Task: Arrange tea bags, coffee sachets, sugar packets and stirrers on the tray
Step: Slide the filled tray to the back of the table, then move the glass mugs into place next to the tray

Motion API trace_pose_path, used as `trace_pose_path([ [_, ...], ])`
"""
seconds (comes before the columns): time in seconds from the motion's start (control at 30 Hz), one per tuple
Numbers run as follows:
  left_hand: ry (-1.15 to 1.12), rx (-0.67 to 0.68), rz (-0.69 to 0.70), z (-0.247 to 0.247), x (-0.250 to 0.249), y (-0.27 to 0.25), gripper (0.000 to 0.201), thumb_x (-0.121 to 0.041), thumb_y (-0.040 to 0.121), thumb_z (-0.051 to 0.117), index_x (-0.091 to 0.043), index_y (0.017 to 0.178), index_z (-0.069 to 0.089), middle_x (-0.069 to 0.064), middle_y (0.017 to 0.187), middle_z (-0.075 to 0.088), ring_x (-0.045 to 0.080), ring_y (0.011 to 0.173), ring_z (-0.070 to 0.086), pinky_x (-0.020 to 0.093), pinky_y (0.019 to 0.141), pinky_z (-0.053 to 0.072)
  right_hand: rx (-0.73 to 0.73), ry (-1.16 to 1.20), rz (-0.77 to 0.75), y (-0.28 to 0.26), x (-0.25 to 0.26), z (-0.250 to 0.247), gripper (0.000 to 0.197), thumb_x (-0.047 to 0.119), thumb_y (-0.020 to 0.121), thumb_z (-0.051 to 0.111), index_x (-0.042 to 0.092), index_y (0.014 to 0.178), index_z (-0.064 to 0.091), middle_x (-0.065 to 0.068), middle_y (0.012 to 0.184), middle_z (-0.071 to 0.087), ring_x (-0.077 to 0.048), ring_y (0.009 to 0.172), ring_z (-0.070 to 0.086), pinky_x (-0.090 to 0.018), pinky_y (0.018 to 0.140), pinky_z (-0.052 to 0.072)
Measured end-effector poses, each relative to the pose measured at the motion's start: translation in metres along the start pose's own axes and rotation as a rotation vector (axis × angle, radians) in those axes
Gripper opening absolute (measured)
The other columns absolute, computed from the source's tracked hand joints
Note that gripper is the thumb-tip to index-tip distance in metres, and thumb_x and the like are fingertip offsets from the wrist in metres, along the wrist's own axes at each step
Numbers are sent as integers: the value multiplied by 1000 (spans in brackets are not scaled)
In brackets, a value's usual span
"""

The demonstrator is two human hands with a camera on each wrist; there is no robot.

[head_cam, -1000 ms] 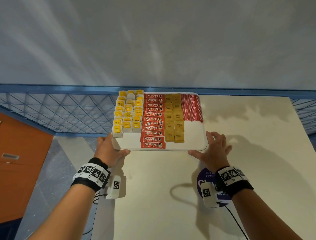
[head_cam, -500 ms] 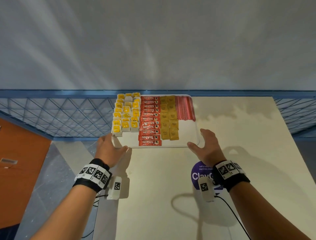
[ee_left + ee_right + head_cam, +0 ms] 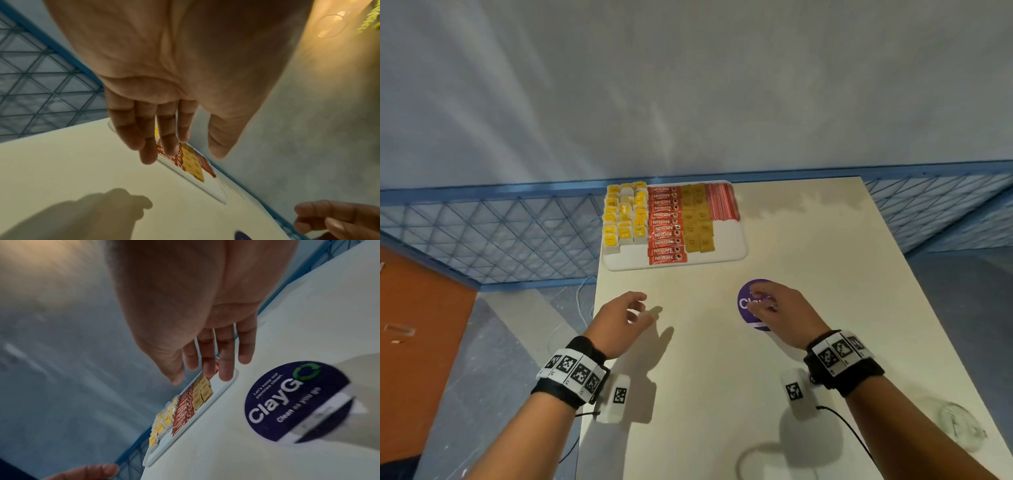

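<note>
Both hands hold nothing. L hand (image 3: 619, 323) has loose, relaxed fingers; R hand (image 3: 780, 317) too, over the purple sticker (image 3: 748, 301). The white tray (image 3: 729, 245) sits on the table (image 3: 722, 377), past both hands, not touching them. On it, L to R: tea bags (image 3: 625, 214), coffee sachets (image 3: 666, 226), sugar packets (image 3: 697, 219), stirrers (image 3: 720, 202).

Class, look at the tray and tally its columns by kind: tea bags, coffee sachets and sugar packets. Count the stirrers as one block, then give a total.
Tea bags: 3 columns
Coffee sachets: 1 column
Sugar packets: 2 columns
Stirrers: 1 block
Total: 7
</note>
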State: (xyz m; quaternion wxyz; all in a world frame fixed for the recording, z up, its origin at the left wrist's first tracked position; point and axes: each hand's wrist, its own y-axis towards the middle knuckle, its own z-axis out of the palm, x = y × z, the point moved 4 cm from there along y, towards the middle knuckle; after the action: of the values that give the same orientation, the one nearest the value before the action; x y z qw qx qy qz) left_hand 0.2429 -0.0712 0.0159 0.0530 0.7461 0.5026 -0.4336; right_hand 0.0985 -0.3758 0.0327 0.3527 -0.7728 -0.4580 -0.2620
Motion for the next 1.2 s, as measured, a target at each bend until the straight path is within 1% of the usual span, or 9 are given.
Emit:
trace_pose_path([
  [0.07,-14,28,17,13,-8,-19,40,-44,90,70,-27,124,58,-10,107,65,6,88,65,13,69,47,-1,-46,-16,-25,-5,-3,35,30,94,69,21,128,65,9,115,68,-2,96,67,-19,85,54],
  [0.17,-29,87,44,34,-16,-40,38,-46,90,70,-29,122,59,-10,105,66,6,88,66,17,72,49,-16,-82,-44,-59,-17,-11,34,32,93,71,23,125,66,12,110,69,-1,91,67,-26,89,53],
  [0.27,-25,150,75,58,-25,-54,39,-44,90,70,-27,124,60,-10,106,67,6,87,67,19,74,52,-6,-117,-39,-91,-32,-22,33,35,93,69,25,125,66,15,108,67,-1,88,65,-23,86,51],
  [0.4,42,226,118,89,-42,-66,41,-37,92,69,-24,129,59,-13,107,65,6,90,66,13,72,48,8,-177,-31,-122,-53,-44,34,37,94,68,27,127,64,16,109,67,-1,91,65,-27,88,52],
  [0.47,81,253,146,104,-53,-69,42,-38,92,68,-23,131,59,-12,108,65,7,91,65,14,73,46,-3,-207,-26,-134,-65,-60,35,38,95,68,28,128,64,17,109,67,-1,92,65,-25,86,51],
  [0.67,154,285,197,159,-90,-73,42,-37,92,69,-24,131,59,-12,109,64,4,89,63,12,73,44,-31,-256,-24,-157,-109,-119,38,40,95,67,28,131,62,16,111,67,-2,94,65,-27,85,51],
  [0.8,158,284,198,203,-126,-77,41,-39,92,69,-26,129,59,-13,108,64,5,88,63,18,77,47,-43,-283,-34,-167,-148,-164,38,39,94,68,26,130,63,15,109,67,-4,91,65,-25,79,49],
  [0.97,174,309,201,263,-176,-80,42,-41,93,67,-25,131,58,-12,111,64,7,92,63,24,83,51,40,-327,6,-173,-203,-201,38,42,95,67,27,129,63,15,109,66,-5,91,65,-30,83,53],
  [1.2,204,356,194,331,-226,-85,44,-40,94,65,-23,133,57,-8,115,63,12,95,62,29,87,51,225,-399,95,-177,-268,-210,32,48,95,64,28,121,62,11,108,66,-12,95,65,-31,85,51],
])
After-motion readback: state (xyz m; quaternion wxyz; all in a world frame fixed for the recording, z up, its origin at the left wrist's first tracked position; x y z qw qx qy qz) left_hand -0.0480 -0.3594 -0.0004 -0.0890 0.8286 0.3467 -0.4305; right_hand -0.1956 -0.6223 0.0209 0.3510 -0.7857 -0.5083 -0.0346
